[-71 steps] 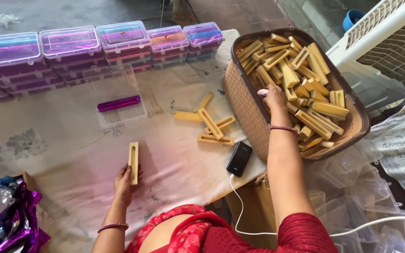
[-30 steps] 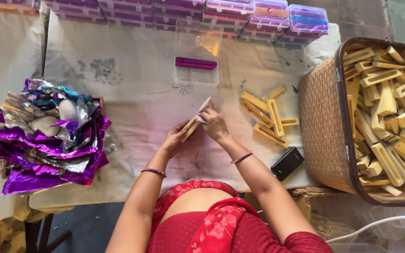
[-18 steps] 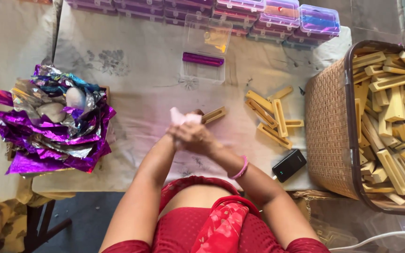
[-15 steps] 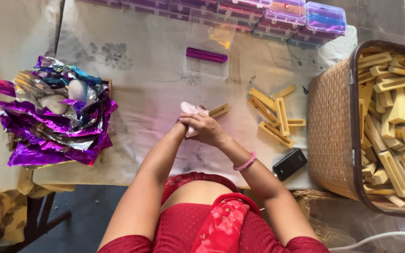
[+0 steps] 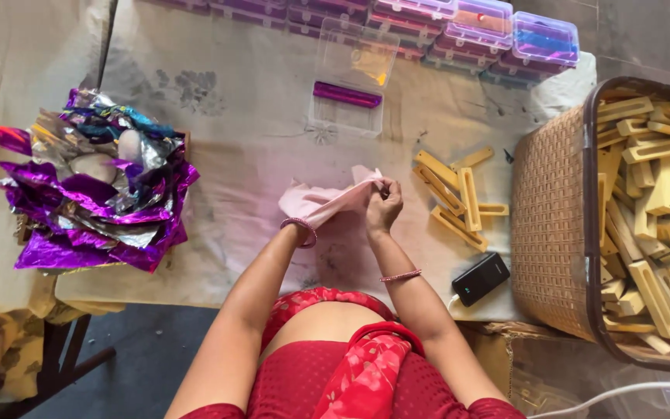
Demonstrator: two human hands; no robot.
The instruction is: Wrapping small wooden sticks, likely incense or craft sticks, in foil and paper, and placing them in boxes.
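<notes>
Both hands now meet mid-table: right hand [image 5: 382, 208] pinches a pale pink cloth [image 5: 327, 199], which covers the left hand [image 5: 298, 213], grip hidden. The wood strip held 1 s ago is out of sight, prob. inside the cloth for wiping. Loose yellow strips [image 5: 459, 198] lie right; basket [image 5: 556, 225] far right.
</notes>
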